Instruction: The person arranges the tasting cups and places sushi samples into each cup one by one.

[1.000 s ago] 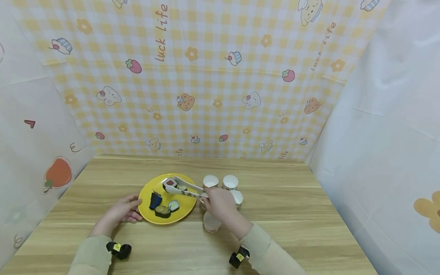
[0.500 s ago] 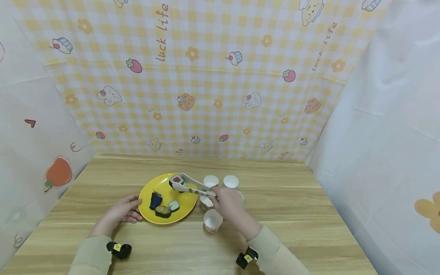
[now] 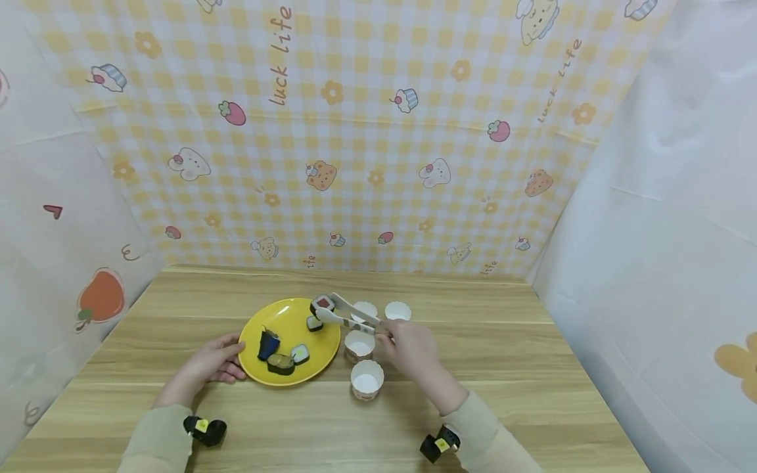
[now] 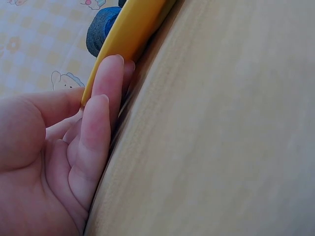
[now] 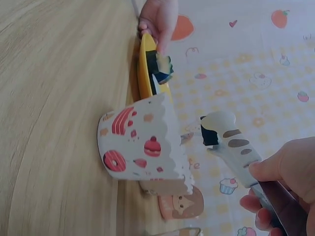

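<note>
At the left, my left hand (image 3: pixel 207 363) pinches the rim of a yellow plate (image 3: pixel 282 315), thumb on top and fingers beneath, as the left wrist view shows. My right hand (image 3: pixel 409 345) grips white tongs (image 3: pixel 349 320) with brown spots. Between the tongs' tips is a sushi roll (image 3: pixel 322 305), dark outside with a red centre, raised over the plate's far right edge. On the plate lie a small roll (image 3: pixel 314 323), a green-centred roll (image 3: pixel 299 355), a sushi piece with a yellowish top (image 3: pixel 280 364) and a dark blue piece (image 3: pixel 268 345).
Several white paper cups stand right of the plate: a front cup (image 3: pixel 367 381), a middle cup (image 3: pixel 359 346), and back cups (image 3: pixel 398 311) partly behind the tongs and right hand. A patterned cloth (image 3: pixel 355 144) rises behind the wooden table (image 3: pixel 485 355).
My right hand has moved right with the tongs, carrying the red-centred sushi roll from above the plate to its far right rim. The left hand and plate have stayed put.
</note>
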The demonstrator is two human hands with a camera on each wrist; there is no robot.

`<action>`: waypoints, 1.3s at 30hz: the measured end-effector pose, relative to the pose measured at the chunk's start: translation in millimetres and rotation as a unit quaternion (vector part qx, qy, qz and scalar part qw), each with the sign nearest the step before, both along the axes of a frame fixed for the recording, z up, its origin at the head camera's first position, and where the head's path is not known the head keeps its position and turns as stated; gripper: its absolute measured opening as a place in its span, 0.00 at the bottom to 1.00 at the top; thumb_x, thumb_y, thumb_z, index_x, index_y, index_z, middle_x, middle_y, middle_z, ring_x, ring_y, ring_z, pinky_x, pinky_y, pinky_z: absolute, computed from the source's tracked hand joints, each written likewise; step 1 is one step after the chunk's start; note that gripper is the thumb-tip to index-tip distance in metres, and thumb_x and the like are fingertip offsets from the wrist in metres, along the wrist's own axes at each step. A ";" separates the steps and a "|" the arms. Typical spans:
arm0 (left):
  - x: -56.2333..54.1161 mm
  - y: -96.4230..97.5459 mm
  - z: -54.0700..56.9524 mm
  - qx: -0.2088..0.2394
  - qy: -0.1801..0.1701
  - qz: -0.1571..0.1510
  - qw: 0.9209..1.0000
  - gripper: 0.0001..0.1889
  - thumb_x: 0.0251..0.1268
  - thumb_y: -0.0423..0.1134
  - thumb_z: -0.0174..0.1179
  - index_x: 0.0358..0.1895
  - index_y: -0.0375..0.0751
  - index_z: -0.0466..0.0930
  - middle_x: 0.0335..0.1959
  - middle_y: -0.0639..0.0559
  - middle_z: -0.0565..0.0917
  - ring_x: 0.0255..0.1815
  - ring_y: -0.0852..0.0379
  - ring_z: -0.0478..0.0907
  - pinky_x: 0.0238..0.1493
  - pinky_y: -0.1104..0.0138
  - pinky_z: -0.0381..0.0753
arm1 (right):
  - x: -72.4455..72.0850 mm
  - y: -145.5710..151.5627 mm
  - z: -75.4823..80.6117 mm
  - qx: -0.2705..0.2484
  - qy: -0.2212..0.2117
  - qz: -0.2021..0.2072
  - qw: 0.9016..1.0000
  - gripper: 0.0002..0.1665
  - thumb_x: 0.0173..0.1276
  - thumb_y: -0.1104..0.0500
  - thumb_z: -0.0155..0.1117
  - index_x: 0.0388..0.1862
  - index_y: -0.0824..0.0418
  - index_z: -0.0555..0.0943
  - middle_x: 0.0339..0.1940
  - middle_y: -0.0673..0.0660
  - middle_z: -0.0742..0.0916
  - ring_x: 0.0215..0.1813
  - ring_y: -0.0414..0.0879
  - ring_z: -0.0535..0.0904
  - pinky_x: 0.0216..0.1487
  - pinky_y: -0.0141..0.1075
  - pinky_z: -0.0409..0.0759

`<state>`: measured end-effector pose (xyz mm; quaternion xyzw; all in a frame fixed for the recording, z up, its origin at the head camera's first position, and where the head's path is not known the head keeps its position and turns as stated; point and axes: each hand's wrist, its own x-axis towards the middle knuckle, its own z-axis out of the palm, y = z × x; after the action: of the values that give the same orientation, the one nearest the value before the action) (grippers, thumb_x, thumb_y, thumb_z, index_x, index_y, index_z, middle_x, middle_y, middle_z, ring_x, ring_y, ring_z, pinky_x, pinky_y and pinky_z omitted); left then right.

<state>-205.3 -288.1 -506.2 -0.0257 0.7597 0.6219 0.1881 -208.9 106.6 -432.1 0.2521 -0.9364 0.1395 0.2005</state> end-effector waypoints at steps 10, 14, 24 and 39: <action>-0.4 0.4 -2.1 0.001 0.000 0.002 1.000 0.33 0.78 0.41 0.42 0.71 0.22 0.40 0.27 0.45 0.80 0.25 0.52 0.82 0.27 0.63 0.82 | 0.1 11.2 -1.0 0.010 -0.006 -0.019 1.000 0.07 0.61 0.54 0.70 0.29 0.55 0.82 0.16 0.44 0.75 0.14 0.35 0.63 0.12 0.29 0.59; -1.6 0.3 -2.4 0.000 0.000 0.002 1.000 0.32 0.78 0.41 0.42 0.72 0.22 0.40 0.28 0.45 0.80 0.26 0.52 0.82 0.28 0.63 0.82 | -0.4 16.4 -1.7 0.013 -0.004 -0.024 1.000 0.07 0.62 0.54 0.69 0.29 0.55 0.82 0.14 0.42 0.71 0.13 0.35 0.60 0.11 0.28 0.58; -0.4 -1.4 0.4 -0.001 0.000 0.000 1.000 0.32 0.78 0.41 0.42 0.72 0.22 0.40 0.28 0.45 0.79 0.26 0.52 0.82 0.28 0.63 0.82 | -0.5 27.4 1.3 0.015 0.001 -0.047 0.999 0.08 0.61 0.53 0.70 0.28 0.54 0.81 0.15 0.43 0.72 0.14 0.36 0.61 0.12 0.30 0.58; 0.2 -0.6 0.9 -0.002 0.004 -0.006 1.000 0.33 0.78 0.41 0.42 0.72 0.22 0.40 0.28 0.45 0.80 0.26 0.51 0.82 0.28 0.63 0.83 | 1.3 43.0 1.0 0.014 -0.018 -0.065 0.998 0.10 0.61 0.54 0.70 0.37 0.57 0.85 0.18 0.45 0.78 0.14 0.35 0.64 0.12 0.29 0.61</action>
<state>-205.1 -288.8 -505.3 -0.0191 0.7622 0.6191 0.1883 -207.6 149.6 -431.1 0.1905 -0.9562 0.1176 0.1885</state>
